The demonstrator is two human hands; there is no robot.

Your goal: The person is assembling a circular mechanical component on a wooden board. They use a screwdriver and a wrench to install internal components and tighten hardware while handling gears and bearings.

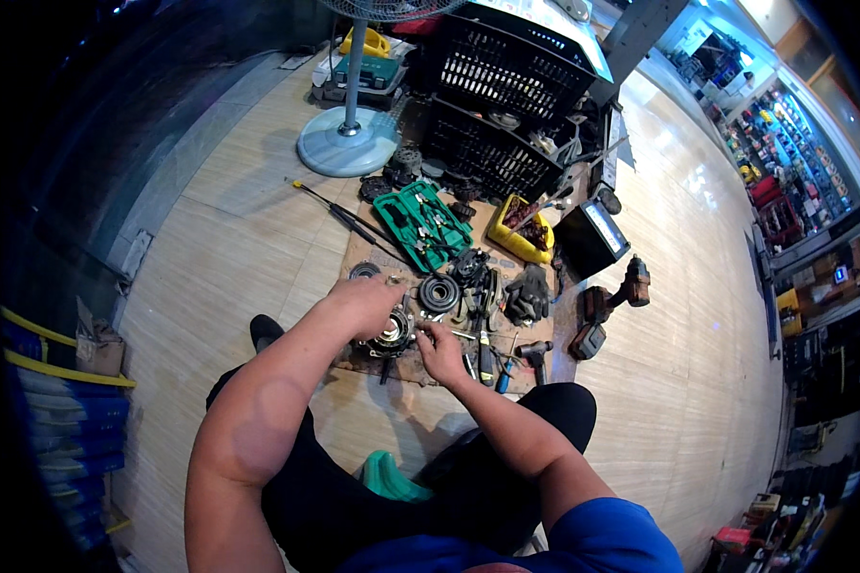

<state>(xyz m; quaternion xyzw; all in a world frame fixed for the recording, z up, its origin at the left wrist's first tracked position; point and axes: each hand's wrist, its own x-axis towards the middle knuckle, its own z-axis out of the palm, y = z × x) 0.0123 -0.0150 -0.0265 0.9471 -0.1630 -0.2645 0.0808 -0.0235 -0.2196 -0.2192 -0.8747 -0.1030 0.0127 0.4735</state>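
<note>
A round metal housing (pixel 389 341) with a bright ring in its middle sits on the cardboard between my hands. My left hand (pixel 366 306) reaches over its far left side, fingers curled down; what they close on is hidden. At the housing's right rim is my right hand (pixel 440 351), its thumb and fingers bent together against the edge. Just beyond lies a ring-shaped bearing or pulley (pixel 439 293), and a smaller dark ring (pixel 363 271) lies past my left hand. Dark gloves (pixel 527 294) and a hammer (pixel 535 351) lie to the right.
An open green tool case (pixel 422 226), a yellow container of dark parts (pixel 521 229) and a black box-shaped battery (pixel 592 239) stand beyond. A cordless impact driver (pixel 613 304) is at right. Black crates (pixel 492 143) and a fan's round base (pixel 339 153) stand farther off.
</note>
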